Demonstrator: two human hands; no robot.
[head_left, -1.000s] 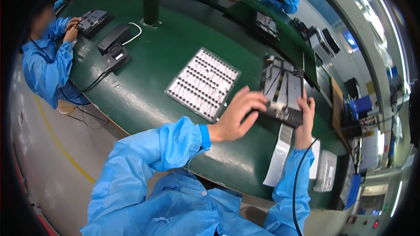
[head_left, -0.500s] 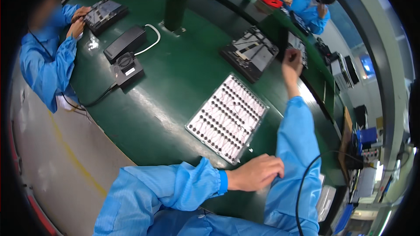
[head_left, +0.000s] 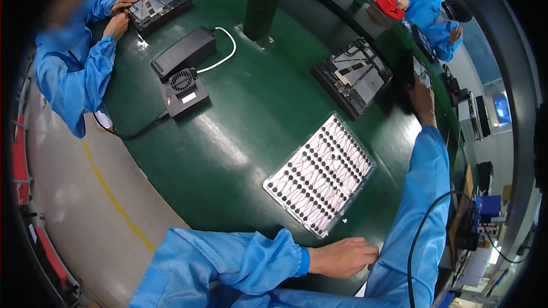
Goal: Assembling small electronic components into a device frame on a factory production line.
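Note:
Reaching out to the far right, my right hand (head_left: 421, 101) has its fingers closed on the near edge of an opened flat electronic device (head_left: 422, 69), dark-framed with a grey inside. My left hand (head_left: 345, 258) lies low, beside my right sleeve; its fingers are curled together and their tips are partly hidden. Just beyond it sits a clear-rimmed white tray (head_left: 321, 175) holding rows of small round black parts with thin reddish wires. Between the tray and my right hand's device, another opened flat device (head_left: 355, 77) rests in a black holder on the green table.
A black box-shaped unit (head_left: 184, 52) and a small black fan unit (head_left: 185, 92) with cables stand left of centre. A dark green post (head_left: 267, 3) rises behind. A co-worker (head_left: 74, 74) handles a similar device (head_left: 160, 7) at left; another person (head_left: 436, 20) works beyond, beside a red bin (head_left: 390, 5).
My right hand has gone from hovering over the far device to gripping its edge. The view has shifted, moving the table's contents right and down. My left hand stays near my right sleeve.

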